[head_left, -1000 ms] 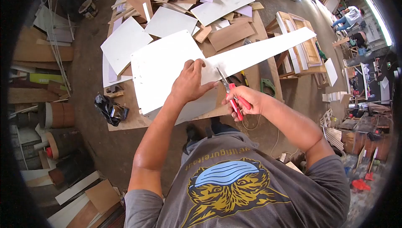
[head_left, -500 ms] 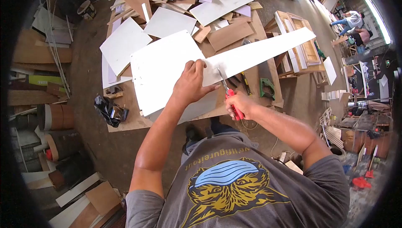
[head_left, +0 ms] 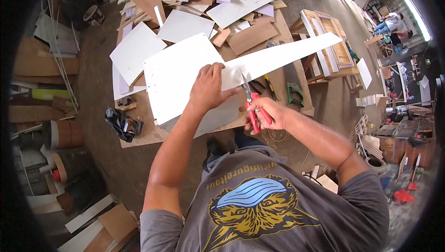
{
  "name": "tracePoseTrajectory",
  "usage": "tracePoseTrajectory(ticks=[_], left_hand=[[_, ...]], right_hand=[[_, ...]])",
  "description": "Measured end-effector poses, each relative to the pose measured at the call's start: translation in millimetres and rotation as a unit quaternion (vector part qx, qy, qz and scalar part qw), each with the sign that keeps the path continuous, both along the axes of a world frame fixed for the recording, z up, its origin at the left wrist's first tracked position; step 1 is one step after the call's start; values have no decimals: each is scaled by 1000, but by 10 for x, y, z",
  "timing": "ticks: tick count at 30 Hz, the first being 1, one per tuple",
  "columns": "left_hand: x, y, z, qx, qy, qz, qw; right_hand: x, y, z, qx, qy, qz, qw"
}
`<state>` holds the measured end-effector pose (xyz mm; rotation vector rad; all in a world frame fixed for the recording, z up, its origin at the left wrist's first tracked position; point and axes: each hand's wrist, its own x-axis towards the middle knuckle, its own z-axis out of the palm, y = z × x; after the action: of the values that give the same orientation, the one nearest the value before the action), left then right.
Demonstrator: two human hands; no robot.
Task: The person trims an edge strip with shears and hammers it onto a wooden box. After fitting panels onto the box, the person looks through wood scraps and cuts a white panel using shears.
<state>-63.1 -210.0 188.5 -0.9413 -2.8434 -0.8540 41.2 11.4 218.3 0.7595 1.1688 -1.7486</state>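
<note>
My right hand [head_left: 266, 113] is closed round the red handles of a pair of snips [head_left: 255, 98]. The handles stand apart, and the blades meet a white sheet [head_left: 287, 58] near a grey smudge. My left hand [head_left: 208, 87] bears on the sheet left of the blades, fingers bent together and thumb stretched toward the snips. Beneath that hand lies a wide white panel [head_left: 174, 76]; whether it joins the narrowing strip is hidden by the hand. Dark-handled pliers [head_left: 256, 85] and a yellow-and-black cutter knife [head_left: 270, 87] lie just beyond the snips.
Offcuts [head_left: 194, 25] are heaped across the back of the wooden worktable [head_left: 134, 138]. A green-handled saw [head_left: 295, 95] lies near its right edge, a black plastic bag [head_left: 121, 123] at its left. A wooden frame stack [head_left: 331, 43] stands right. Other people [head_left: 393, 22] are far off.
The snips' handles have spread apart in my right hand, with the blades still at the sheet. My left hand has barely moved.
</note>
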Motion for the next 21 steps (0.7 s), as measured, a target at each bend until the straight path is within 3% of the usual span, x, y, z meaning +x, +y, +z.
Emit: tracePoseTrajectory(ticks=[7, 14, 19, 21], left_hand=[[-119, 22, 92, 1, -44, 0, 999], [94, 94, 455, 37, -107, -38, 993], [403, 126, 610, 74, -112, -77, 988], [653, 129, 677, 91, -54, -62, 992]], right_hand=[[461, 110, 9, 39, 79, 41, 995], [708, 102, -25, 114, 317, -187, 923], [575, -27, 250, 175, 362, -346, 847], [579, -19, 261, 181, 366, -379, 830]])
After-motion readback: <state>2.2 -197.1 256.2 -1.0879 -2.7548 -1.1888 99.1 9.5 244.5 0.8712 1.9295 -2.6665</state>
